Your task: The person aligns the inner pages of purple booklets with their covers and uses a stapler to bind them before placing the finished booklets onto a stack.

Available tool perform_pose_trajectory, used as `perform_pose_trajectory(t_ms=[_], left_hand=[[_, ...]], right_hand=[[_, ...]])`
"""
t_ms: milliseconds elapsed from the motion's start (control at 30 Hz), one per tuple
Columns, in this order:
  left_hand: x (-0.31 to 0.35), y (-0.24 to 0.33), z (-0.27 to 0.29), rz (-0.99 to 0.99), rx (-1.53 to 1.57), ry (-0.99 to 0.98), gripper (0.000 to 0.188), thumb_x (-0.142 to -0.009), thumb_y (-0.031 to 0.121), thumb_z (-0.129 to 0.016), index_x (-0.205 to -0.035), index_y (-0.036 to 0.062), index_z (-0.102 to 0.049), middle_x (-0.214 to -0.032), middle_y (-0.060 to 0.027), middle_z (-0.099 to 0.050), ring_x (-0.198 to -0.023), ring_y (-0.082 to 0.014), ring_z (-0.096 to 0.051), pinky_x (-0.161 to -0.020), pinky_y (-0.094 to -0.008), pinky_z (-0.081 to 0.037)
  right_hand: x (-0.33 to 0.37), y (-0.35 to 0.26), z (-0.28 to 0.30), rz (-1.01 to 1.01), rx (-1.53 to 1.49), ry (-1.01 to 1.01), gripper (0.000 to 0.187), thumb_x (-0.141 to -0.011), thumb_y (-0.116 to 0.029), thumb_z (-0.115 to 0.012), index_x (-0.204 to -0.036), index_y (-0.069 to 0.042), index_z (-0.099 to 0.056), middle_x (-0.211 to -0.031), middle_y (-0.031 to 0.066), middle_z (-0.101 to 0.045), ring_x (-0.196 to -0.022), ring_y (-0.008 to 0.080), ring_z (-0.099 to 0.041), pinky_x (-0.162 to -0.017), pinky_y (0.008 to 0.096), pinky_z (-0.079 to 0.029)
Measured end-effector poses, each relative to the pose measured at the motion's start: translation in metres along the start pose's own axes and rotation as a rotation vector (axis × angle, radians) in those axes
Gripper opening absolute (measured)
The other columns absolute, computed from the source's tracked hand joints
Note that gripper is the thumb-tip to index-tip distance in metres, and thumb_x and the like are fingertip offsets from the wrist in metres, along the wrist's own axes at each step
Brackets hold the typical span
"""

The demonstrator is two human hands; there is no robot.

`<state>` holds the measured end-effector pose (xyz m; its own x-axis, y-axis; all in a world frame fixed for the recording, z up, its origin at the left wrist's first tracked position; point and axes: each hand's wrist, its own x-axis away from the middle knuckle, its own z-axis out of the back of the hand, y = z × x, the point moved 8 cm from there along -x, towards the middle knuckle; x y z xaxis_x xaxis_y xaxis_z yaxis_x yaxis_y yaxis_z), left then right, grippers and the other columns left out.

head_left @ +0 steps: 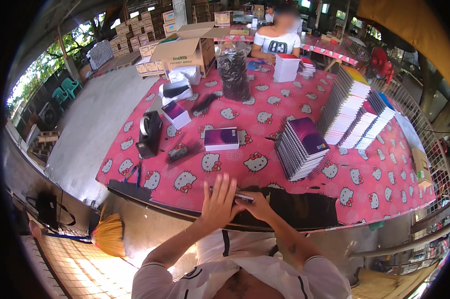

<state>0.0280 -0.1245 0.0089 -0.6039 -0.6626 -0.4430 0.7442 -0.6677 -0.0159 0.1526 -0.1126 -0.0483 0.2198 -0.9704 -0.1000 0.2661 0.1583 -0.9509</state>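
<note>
At the table's near edge, my left hand point(219, 200) is held with its fingers stretched out and apart, beside my right hand point(259, 206). The right fingers are closed on a small notebook point(244, 198); only a pale, dark-edged strip of it shows, and the hands hide the rest. Just beyond lies a purple-covered notebook stack point(221, 139). Black spiral binding coils point(184, 152) lie to its left. A taller leaning stack of spiral notebooks point(302, 148) stands to the right.
A black tape dispenser point(149, 134), pens point(138, 176) and another notebook pile point(176, 115) are at left. Tall notebook stacks point(345, 107) stand at right. Farther back are a bag of black coils point(233, 74), an open carton point(185, 56) and a seated person point(280, 42).
</note>
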Motion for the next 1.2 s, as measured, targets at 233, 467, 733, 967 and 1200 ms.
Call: perform_pose_trajectory(t_ms=[233, 467, 733, 967, 1200], left_hand=[[0.029, 0.017, -0.012, -0.027, 0.128, 0.038, 0.082, -0.095, 0.058, -0.050, -0.150, -0.0013, -0.039, -0.157, -0.0237, -0.035, -0.147, -0.0385, -0.031, -0.114, -0.0669, -0.019], [0.044, 0.024, -0.028, -0.120, 0.228, -0.026, 0.082, -0.098, 0.058, -0.044, -0.150, -0.0052, -0.034, -0.158, -0.0267, -0.030, -0.149, -0.0436, -0.025, -0.115, -0.0677, -0.014], [0.033, 0.029, -0.025, -0.162, 0.200, -0.048, 0.085, -0.099, 0.060, -0.040, -0.152, -0.0061, -0.031, -0.160, -0.0257, -0.029, -0.151, -0.0406, -0.024, -0.118, -0.0641, -0.010], [0.009, 0.018, 0.003, -0.063, 0.199, 0.053, 0.071, -0.097, 0.045, -0.054, -0.149, -0.0006, -0.039, -0.155, -0.0194, -0.039, -0.146, -0.0357, -0.034, -0.115, -0.0659, -0.016], [-0.013, -0.004, 0.019, -0.044, 0.394, 0.177, 0.018, -0.088, 0.020, -0.072, -0.105, 0.0137, -0.072, -0.100, 0.0030, -0.072, -0.104, -0.0175, -0.067, -0.119, -0.0616, -0.015]], right_hand=[[0.001, -0.002, -0.001, 0.191, 0.039, 0.150, 0.032, -0.092, -0.018, -0.069, -0.119, -0.001, -0.068, -0.098, 0.0175, -0.073, -0.080, 0.0222, -0.068, -0.076, 0.0345, -0.053], [-0.008, -0.003, -0.002, 0.102, -0.013, 0.044, 0.032, -0.089, -0.013, -0.067, -0.118, -0.001, -0.068, -0.095, 0.0188, -0.073, -0.079, 0.0241, -0.070, -0.076, 0.0360, -0.053], [-0.009, 0.015, -0.005, 0.105, 0.007, 0.051, 0.032, -0.086, -0.009, -0.067, -0.116, 0.002, -0.068, -0.093, 0.0226, -0.072, -0.083, 0.0292, -0.073, -0.076, 0.0379, -0.053], [-0.004, 0.004, -0.002, 0.027, 0.014, 0.014, 0.037, -0.086, -0.014, -0.072, -0.119, 0.000, -0.067, -0.101, 0.0210, -0.072, -0.090, 0.0312, -0.071, -0.080, 0.0382, -0.053], [0.015, -0.043, 0.044, 0.104, 0.082, 0.023, 0.030, -0.087, -0.018, -0.075, -0.111, -0.001, -0.072, -0.095, 0.0142, -0.075, -0.089, 0.0210, -0.072, -0.078, 0.0323, -0.054]])
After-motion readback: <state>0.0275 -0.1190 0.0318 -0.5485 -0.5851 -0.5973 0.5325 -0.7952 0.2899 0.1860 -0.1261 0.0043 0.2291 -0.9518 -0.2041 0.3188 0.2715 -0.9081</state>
